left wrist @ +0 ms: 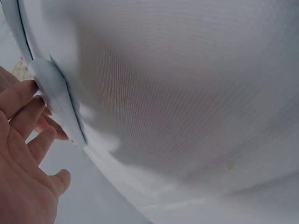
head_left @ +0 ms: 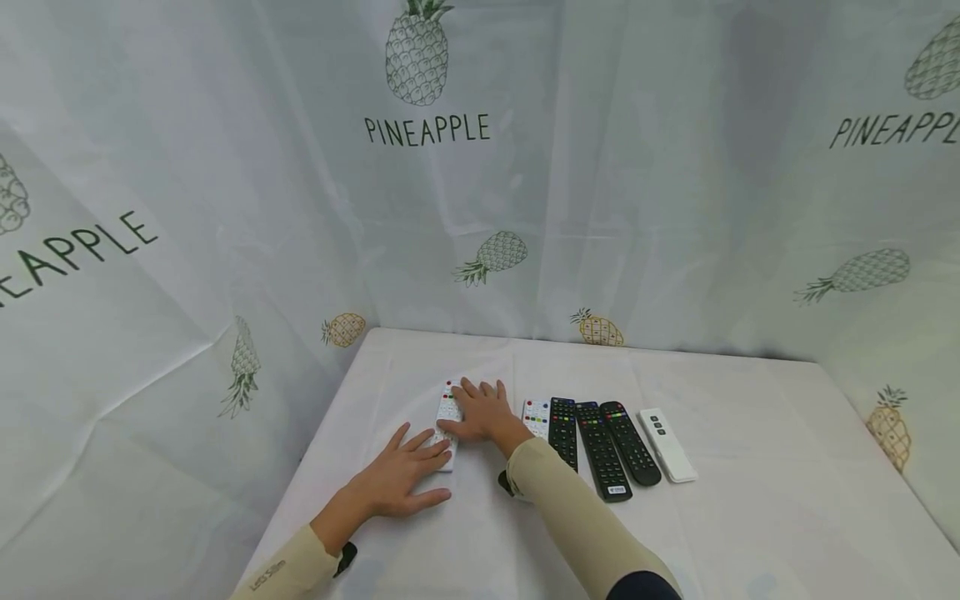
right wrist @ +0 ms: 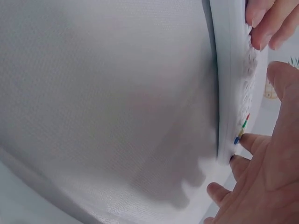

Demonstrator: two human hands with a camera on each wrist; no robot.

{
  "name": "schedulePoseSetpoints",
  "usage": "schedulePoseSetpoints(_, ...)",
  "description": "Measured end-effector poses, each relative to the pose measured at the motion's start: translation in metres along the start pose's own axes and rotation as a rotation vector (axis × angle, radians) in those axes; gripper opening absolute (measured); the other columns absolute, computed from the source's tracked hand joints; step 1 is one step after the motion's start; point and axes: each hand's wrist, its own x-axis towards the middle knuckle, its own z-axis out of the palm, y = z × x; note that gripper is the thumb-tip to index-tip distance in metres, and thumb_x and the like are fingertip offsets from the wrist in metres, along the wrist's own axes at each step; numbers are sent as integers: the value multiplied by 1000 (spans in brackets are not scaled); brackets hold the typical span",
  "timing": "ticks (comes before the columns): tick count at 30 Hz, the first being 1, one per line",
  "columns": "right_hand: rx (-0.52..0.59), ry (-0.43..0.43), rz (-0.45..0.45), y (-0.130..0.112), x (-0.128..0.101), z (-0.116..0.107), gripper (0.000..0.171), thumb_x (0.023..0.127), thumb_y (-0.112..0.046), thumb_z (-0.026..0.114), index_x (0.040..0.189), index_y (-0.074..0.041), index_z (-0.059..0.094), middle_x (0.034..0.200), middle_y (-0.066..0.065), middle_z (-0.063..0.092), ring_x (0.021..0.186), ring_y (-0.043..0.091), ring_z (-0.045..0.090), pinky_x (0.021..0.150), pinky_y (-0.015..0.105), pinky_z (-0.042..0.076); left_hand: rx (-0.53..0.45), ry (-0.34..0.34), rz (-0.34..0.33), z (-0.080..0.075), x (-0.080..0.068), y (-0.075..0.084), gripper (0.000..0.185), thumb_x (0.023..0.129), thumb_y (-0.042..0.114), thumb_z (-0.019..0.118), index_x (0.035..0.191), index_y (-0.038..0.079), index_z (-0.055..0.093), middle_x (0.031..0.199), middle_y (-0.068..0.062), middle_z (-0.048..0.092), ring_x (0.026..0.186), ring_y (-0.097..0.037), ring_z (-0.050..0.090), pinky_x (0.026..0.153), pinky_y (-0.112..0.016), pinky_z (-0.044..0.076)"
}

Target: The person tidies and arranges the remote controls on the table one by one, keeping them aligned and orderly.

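A white remote control [head_left: 447,410] with white buttons and a few coloured ones lies lengthwise on the white table, under both hands. My left hand [head_left: 397,477] is spread beside its near end, and the fingertips touch the buttons there. Higher up, my right hand [head_left: 483,414] lies over the upper part with fingers extended. In the left wrist view, fingertips meet the edge of the remote [left wrist: 56,95]. Seen from the right wrist, two fingertips touch the remote [right wrist: 229,84] near its coloured buttons, and fingers of the left hand show at top right.
Right of my hands lie a second white remote [head_left: 536,417], three black remotes [head_left: 562,429] side by side, and a slim white remote [head_left: 667,446] with few buttons. My right forearm [head_left: 570,508] partly covers the nearer ones. A pineapple-print curtain [head_left: 637,192] hangs behind the table [head_left: 772,467].
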Motion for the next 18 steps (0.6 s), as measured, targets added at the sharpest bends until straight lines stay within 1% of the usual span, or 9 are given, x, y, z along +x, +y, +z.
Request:
schedulePoseSetpoints(4,4,-10,-4,0,0,0,82,93,-73,40,157,-21,31,164,4,25,149,37,28,120,61,12,16,38,5,3,0,1,70,97,68,35,143,19,55,152,1,48,146,-29,37,115,-67,19)
schedulePoseSetpoints(7,15,-13,-6,1,-1,-2,83,93,-72,41,157,-20,30,165,4,24,149,37,27,120,61,12,19,55,16,3,1,2,69,98,67,35,143,18,55,152,1,48,145,-29,38,115,-66,20)
schedulePoseSetpoints(10,28,-12,-17,1,-1,-3,83,92,-72,42,157,-20,31,165,5,24,149,37,27,120,61,12,9,54,28,3,2,4,68,99,66,35,143,17,55,153,0,47,146,-30,37,115,-67,19)
schedulePoseSetpoints(14,26,-18,-29,1,0,-2,84,92,-73,41,156,-20,31,165,4,24,149,36,26,120,60,13,-15,39,23,1,3,7,67,100,64,36,141,16,57,153,-1,47,146,-30,36,115,-67,19)
schedulePoseSetpoints(18,25,-23,-18,1,-1,-1,85,92,-74,40,157,-21,30,165,3,23,150,35,24,121,59,13,-1,17,12,1,3,9,67,100,64,35,143,17,55,154,1,45,147,-27,35,116,-65,18)
